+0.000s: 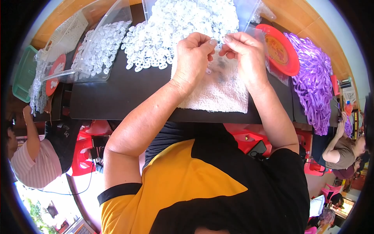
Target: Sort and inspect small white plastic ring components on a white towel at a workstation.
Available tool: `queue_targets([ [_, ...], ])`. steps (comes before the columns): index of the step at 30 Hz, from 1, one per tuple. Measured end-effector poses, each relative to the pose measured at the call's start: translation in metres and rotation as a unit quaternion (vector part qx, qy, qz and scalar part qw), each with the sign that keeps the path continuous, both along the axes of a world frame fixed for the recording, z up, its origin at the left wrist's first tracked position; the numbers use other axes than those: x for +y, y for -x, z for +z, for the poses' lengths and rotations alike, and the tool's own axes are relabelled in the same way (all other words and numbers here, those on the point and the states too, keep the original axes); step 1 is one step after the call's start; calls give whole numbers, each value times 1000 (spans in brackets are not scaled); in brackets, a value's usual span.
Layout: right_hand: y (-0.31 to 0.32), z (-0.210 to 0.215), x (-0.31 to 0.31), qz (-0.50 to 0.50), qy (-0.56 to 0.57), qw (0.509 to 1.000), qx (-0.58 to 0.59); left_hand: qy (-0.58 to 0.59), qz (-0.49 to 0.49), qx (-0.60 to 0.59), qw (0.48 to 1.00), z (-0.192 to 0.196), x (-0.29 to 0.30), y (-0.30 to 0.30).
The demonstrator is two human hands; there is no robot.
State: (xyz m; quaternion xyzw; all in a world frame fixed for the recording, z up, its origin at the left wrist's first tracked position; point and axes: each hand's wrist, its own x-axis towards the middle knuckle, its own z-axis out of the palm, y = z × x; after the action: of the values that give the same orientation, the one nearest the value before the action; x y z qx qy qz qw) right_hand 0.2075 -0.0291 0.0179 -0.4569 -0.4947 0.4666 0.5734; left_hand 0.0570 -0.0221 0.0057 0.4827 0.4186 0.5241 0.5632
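Note:
My left hand and my right hand are raised close together over a white towel on the dark table. The thumb and fingers of each are pinched, with a narrow gap between the two hands. Whatever they hold, if anything, is too small to make out. Beyond my hands lies a big heap of small white plastic pieces with holes. It spills toward the left onto the table as loose pieces. Some grey smudges show on the towel under my hands.
A clear bin of white pieces stands at left, near a green tray. At right are a red plate and a pile of purple ribbons. Other people sit at both sides, and red stools stand below the table.

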Motion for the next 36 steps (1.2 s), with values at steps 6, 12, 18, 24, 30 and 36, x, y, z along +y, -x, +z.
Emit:
queue_targets([
  [6, 0, 0, -1, -3, 3, 1000, 7, 1, 1, 1, 1000, 1, -2, 0],
  [12, 3, 3, -6, 18, 1, 1000, 9, -5, 0, 4, 1000, 4, -5, -1],
  [18, 1, 2, -6, 34, -10, 999, 12, -16, -4, 16, 1000, 7, -8, -2],
  [24, -1, 0, -5, 25, -24, 999, 14, -37, -22, 18, 999, 5, -6, -3],
  [30, -3, -1, -5, 21, -19, 1000, 12, -30, -32, 45, 998, 7, -7, -1],
  [36, -7, 4, -5, 32, -24, 998, -56, -21, -34, 52, 998, 5, -4, 0],
])
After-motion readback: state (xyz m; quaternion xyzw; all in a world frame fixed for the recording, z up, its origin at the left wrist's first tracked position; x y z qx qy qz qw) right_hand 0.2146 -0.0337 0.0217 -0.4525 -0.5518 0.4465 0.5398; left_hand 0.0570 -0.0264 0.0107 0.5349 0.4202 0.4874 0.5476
